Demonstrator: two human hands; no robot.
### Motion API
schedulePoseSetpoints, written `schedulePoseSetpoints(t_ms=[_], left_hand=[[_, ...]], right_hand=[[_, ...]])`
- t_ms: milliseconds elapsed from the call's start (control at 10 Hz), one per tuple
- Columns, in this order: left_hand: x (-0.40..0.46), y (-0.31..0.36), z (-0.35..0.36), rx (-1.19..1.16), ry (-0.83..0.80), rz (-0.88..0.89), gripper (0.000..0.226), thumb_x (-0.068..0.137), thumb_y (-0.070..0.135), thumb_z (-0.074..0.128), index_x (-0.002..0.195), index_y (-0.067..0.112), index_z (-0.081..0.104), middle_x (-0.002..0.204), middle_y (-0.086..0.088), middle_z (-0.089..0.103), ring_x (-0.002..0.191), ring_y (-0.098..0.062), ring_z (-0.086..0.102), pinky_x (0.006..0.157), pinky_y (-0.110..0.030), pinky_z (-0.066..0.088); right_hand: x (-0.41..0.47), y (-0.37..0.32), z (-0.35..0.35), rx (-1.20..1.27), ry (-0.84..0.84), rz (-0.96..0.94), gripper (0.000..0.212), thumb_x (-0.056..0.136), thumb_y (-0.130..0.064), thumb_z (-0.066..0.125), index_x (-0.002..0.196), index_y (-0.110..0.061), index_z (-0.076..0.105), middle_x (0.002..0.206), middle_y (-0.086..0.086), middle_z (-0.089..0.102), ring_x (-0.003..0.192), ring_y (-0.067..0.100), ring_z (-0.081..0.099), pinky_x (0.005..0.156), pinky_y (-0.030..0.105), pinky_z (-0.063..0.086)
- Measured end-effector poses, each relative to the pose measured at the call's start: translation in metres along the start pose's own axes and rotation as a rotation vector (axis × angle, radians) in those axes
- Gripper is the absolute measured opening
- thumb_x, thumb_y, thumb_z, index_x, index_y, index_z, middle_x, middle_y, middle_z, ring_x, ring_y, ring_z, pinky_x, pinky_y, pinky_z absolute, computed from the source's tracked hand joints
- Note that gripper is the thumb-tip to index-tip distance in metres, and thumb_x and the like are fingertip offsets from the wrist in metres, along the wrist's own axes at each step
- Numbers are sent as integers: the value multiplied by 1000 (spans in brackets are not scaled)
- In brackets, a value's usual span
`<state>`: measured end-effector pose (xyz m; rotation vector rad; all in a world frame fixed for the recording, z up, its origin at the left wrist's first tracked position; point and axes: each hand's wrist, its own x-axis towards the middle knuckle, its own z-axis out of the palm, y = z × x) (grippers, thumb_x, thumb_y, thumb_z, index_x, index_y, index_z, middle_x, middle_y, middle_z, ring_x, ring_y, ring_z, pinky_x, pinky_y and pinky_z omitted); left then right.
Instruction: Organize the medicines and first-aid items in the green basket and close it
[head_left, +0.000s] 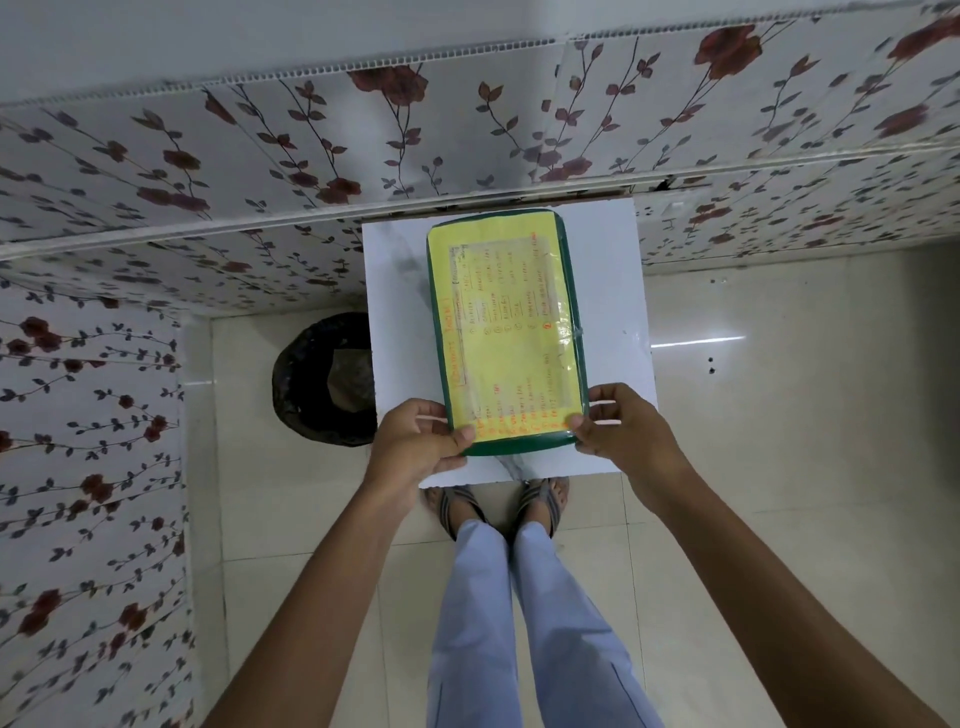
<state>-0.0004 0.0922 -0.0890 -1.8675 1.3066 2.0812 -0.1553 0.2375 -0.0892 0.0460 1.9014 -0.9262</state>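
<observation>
Green basket (570, 291), lid on, runs lengthwise away from me; my left hand (415, 441) and right hand (621, 423) clamp its near corners at the worktop's (395, 291) near edge.

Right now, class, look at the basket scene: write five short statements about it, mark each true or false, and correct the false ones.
1. The green basket has its lid on. True.
2. Only the left hand touches the basket. False: the right hand holds the near corner too.
3. A yellow sheet with writing covers the lid. True.
4. The basket sits on the floor. False: it rests on a white table.
5. A black bin stands right of the table. False: it is on the left.
</observation>
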Motion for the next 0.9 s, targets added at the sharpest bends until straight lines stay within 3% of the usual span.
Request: schedulePoseSetpoints(t_ms=[100, 200, 300, 500, 700, 800, 900], left_hand=[[-6, -17, 8, -48, 111, 13, 19, 74, -4, 68, 82, 6, 55, 81, -11, 58, 69, -23, 62, 57, -25, 60], [-4, -20, 12, -67, 169, 36, 19, 74, -7, 67, 78, 7, 56, 80, -11, 58, 69, -23, 62, 56, -24, 59], [-6, -19, 14, -46, 189, 43, 19, 74, -7, 67, 76, 7, 55, 78, -10, 58, 66, -23, 62, 54, -23, 59], [-10, -14, 13, -122, 151, -10, 16, 75, -8, 66, 85, -1, 56, 76, -10, 60, 70, -21, 61, 64, -29, 60], [-22, -10, 19, -124, 136, -46, 29, 74, -10, 66, 100, -4, 54, 83, -13, 59, 85, -30, 60, 85, -41, 52], [-27, -7, 22, -172, 108, -72, 33, 76, -10, 64, 107, -10, 53, 90, -15, 61, 90, -29, 59, 87, -39, 50], [-34, -9, 23, -191, 94, -110, 40, 76, -6, 66, 112, -11, 51, 97, -18, 60, 86, -25, 59, 83, -37, 52]], right_hand=[[-8, 10, 5, 43, 69, -7, 24, 79, -6, 69, 98, -10, 55, 77, -2, 60, 69, 19, 63, 75, 34, 55], [-6, 12, 8, 75, 106, -4, 25, 78, -2, 69, 98, -6, 57, 77, 0, 59, 69, 20, 62, 76, 32, 56], [-5, 12, 8, 105, 98, -2, 24, 77, -1, 70, 95, -8, 56, 77, 0, 58, 75, 22, 62, 65, 21, 54], [-8, 9, 10, 75, 121, 7, 22, 79, -5, 69, 97, -9, 56, 87, 5, 60, 77, 24, 64, 75, 29, 54], [-14, 12, 7, 84, 133, 43, 22, 80, -5, 67, 100, -5, 56, 78, 0, 57, 69, 20, 63, 80, 33, 55], [-21, 11, 4, 12, 127, 38, 25, 80, -9, 70, 101, -5, 56, 77, -3, 57, 74, 20, 63, 86, 37, 55], [-28, 5, -2, -68, 161, -13, 39, 78, -18, 72, 112, -7, 58, 92, 1, 62, 92, 21, 62, 90, 34, 51]])
